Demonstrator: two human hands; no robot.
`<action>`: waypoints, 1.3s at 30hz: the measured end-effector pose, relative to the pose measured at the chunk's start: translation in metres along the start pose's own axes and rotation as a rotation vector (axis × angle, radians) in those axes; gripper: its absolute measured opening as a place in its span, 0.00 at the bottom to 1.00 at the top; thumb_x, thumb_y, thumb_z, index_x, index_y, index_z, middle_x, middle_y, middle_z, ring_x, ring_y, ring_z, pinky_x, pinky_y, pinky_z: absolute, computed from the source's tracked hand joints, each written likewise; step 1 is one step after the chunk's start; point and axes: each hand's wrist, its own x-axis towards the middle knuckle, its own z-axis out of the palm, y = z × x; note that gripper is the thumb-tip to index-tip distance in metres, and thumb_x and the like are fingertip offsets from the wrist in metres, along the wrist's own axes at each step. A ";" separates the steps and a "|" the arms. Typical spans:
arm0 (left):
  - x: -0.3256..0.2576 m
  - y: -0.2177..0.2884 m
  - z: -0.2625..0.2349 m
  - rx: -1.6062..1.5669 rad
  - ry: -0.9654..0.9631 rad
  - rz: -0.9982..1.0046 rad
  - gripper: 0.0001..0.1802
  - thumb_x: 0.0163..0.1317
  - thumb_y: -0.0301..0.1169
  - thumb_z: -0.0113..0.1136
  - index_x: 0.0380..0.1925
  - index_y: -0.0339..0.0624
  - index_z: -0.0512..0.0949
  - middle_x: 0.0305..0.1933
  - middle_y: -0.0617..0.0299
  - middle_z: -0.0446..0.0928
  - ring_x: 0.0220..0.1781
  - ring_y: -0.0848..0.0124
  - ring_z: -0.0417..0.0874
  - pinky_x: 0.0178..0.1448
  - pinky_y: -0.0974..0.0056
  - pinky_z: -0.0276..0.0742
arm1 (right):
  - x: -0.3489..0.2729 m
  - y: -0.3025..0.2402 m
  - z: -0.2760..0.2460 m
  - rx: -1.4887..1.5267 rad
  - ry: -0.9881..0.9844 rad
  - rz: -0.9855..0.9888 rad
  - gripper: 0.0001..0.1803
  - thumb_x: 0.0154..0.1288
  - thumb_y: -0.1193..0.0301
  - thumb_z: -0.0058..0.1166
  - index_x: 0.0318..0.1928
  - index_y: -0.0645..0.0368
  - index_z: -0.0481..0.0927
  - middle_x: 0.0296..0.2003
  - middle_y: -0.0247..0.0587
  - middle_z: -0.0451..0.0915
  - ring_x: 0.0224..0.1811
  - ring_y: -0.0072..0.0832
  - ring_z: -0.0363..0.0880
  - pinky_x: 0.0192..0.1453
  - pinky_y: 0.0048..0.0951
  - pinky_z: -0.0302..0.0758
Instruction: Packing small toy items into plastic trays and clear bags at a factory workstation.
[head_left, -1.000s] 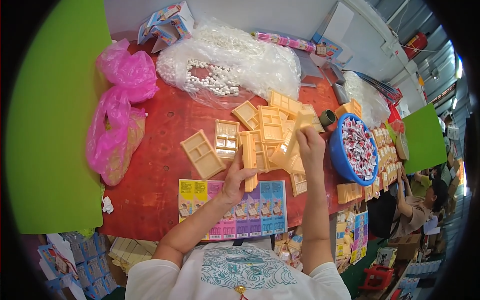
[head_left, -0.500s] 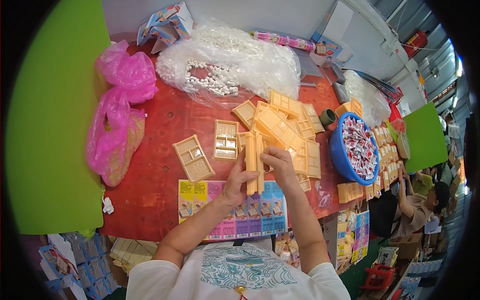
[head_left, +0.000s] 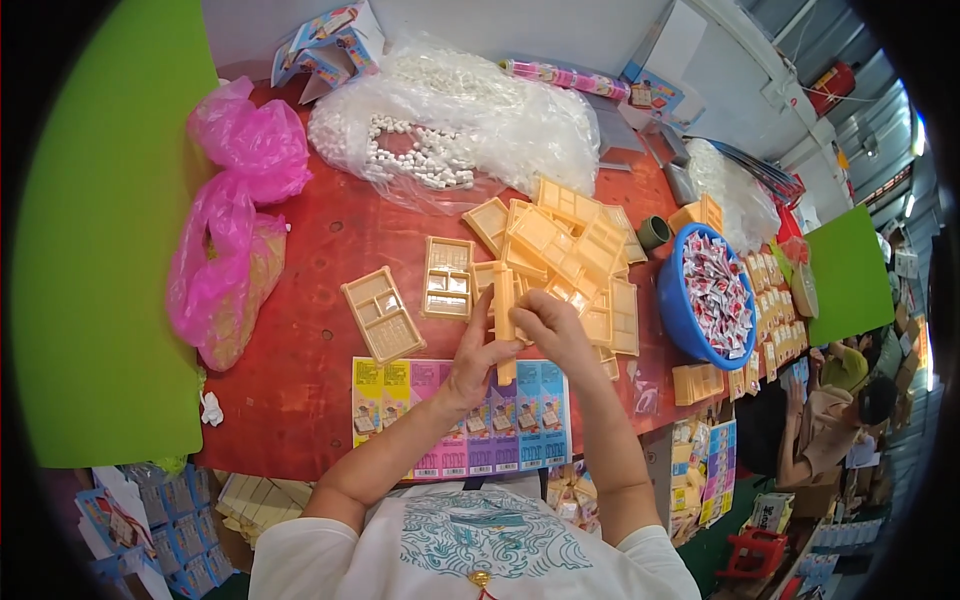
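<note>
In front of me, my left hand (head_left: 474, 362) grips a pale orange compartment tray (head_left: 504, 325), held upright with its narrow edge toward me. My right hand (head_left: 552, 325) is closed against the tray's right side, its fingertips partly hidden. Just beyond is a heap of similar trays (head_left: 555, 245). Two more trays lie apart on the left, one upright (head_left: 448, 278) and one slanted (head_left: 383, 315). Below my hands, a sheet of colourful printed cards (head_left: 540, 420) lies along the front edge of the red table (head_left: 270, 400).
Clear bags of small white pieces (head_left: 455, 120) lie at the back. Pink plastic bags (head_left: 225, 230) rest on the left. A blue basin (head_left: 690, 325) of small sachets stands right, beside a dark green cup (head_left: 654, 232) and rows of filled trays (head_left: 778, 300). Another person (head_left: 835, 430) sits farther right.
Two tray edges showed side by side between my hands; now a single narrower one shows. My right hand has moved slightly left, and one tray on the heap's right side lies differently.
</note>
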 end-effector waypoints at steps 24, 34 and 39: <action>0.000 0.001 0.004 -0.005 -0.007 -0.026 0.48 0.50 0.27 0.58 0.73 0.48 0.48 0.58 0.54 0.67 0.58 0.65 0.72 0.62 0.62 0.69 | -0.002 0.005 0.002 0.390 -0.070 0.184 0.11 0.67 0.67 0.50 0.31 0.62 0.77 0.25 0.30 0.75 0.26 0.18 0.69 0.32 0.23 0.67; 0.001 0.004 0.003 -0.179 0.009 -0.066 0.47 0.50 0.26 0.56 0.72 0.49 0.49 0.54 0.57 0.71 0.49 0.67 0.77 0.55 0.64 0.74 | 0.006 0.023 -0.039 0.400 0.288 0.045 0.11 0.63 0.70 0.50 0.24 0.60 0.73 0.21 0.29 0.70 0.24 0.17 0.67 0.27 0.22 0.63; -0.002 0.002 0.004 -0.043 0.007 -0.029 0.49 0.50 0.28 0.58 0.73 0.48 0.47 0.53 0.57 0.70 0.48 0.69 0.76 0.54 0.66 0.73 | 0.022 0.018 -0.058 -0.802 0.433 -0.075 0.13 0.66 0.66 0.51 0.29 0.63 0.78 0.26 0.46 0.76 0.27 0.37 0.77 0.33 0.35 0.71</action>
